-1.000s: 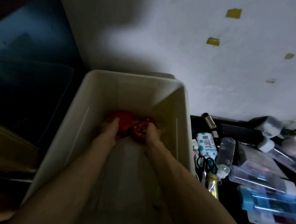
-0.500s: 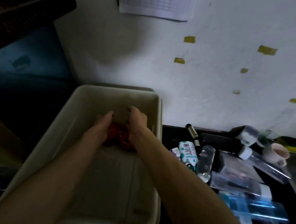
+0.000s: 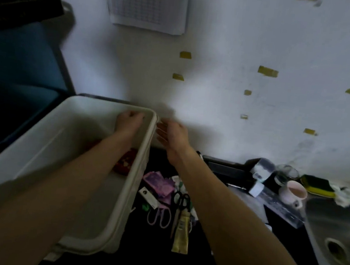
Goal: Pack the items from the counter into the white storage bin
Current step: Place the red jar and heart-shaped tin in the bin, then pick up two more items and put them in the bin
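Note:
The white storage bin stands at the left on the dark counter. Two red items lie on its floor, partly hidden under my left forearm. My left hand hovers inside the bin near the far right corner, fingers curled, holding nothing. My right hand is outside the bin just past its right rim, open and empty. Beside the bin on the counter lie pink packets, black scissors, pink scissors and a yellow tube.
Further right stand a pink mug, clear boxes and bottles, a yellow-green sponge and a steel sink. A white wall with tape bits rises behind. A blue surface and black basket lie at left.
Both hands have let go of the red items and lifted. My right hand moved out over the bin's right rim; my left rose toward the far corner. The view tilted up and rightward.

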